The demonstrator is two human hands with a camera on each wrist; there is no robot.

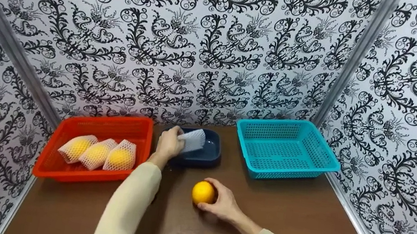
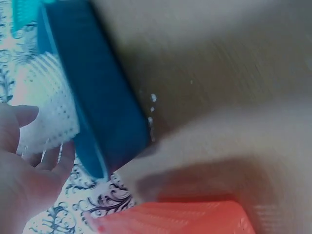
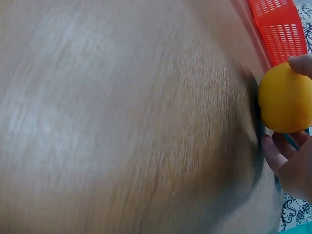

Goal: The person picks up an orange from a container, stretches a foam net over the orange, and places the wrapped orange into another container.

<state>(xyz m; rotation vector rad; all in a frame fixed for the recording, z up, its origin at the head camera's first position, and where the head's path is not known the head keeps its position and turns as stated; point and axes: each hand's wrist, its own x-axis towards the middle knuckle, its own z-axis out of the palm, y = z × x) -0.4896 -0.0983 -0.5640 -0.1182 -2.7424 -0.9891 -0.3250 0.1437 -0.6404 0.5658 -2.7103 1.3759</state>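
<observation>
My left hand (image 1: 170, 143) pinches a white foam net sleeve (image 1: 193, 140) over the dark blue tray (image 1: 213, 161). In the left wrist view the thumb lies on one side of the foam net sleeve (image 2: 46, 97) and the fingers on the other. My right hand (image 1: 225, 203) grips an orange (image 1: 203, 193) above the brown table, thumb at its near side and fingers at its far side. The right wrist view shows the orange (image 3: 285, 100) between thumb and fingers, close over the tabletop.
At the left, a red basket (image 1: 97, 177) holds several oranges (image 1: 119, 158) in white foam nets. A turquoise basket (image 1: 285, 170) stands at the back right. Patterned walls (image 1: 216, 54) rise behind and at both sides of the table (image 1: 178, 232).
</observation>
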